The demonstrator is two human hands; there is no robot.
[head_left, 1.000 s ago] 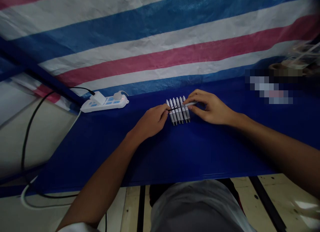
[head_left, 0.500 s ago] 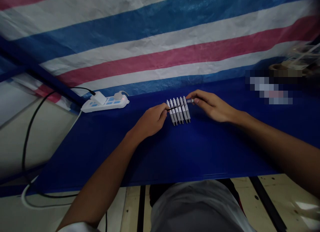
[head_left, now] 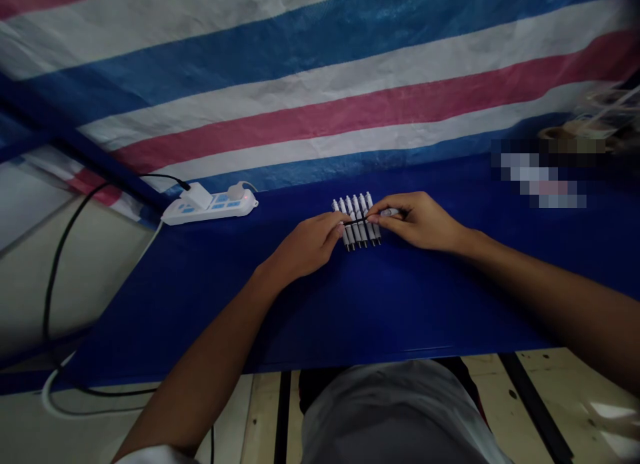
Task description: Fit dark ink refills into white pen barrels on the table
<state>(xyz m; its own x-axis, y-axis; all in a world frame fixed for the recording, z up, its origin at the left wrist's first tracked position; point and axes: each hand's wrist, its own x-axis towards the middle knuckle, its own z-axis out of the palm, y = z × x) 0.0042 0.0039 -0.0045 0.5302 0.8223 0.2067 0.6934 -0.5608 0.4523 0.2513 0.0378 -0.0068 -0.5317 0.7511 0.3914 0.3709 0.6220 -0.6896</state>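
Several white pens with grey grips point(head_left: 363, 235) lie side by side on the blue table point(head_left: 350, 304). Across them runs a thin black strip point(head_left: 356, 221), held above or against the pens. My left hand point(head_left: 311, 245) pinches its left end between thumb and fingers. At the right end, the fingertips of my right hand point(head_left: 425, 219) are closed on the strip. A small whitish, partly clear object point(head_left: 390, 212) also sits within my right hand, partly covered by the fingers; what it is I cannot make out.
A white power strip point(head_left: 210, 207) with plugs and a black cable lies at the table's back left. Striped sheeting point(head_left: 300, 127) hangs behind the table. Blurred, pixelated items point(head_left: 543, 177) are at the back right.
My right hand has moved slightly left and down, closing on the strip's right end. My left hand has shifted a little right, over the leftmost pens.
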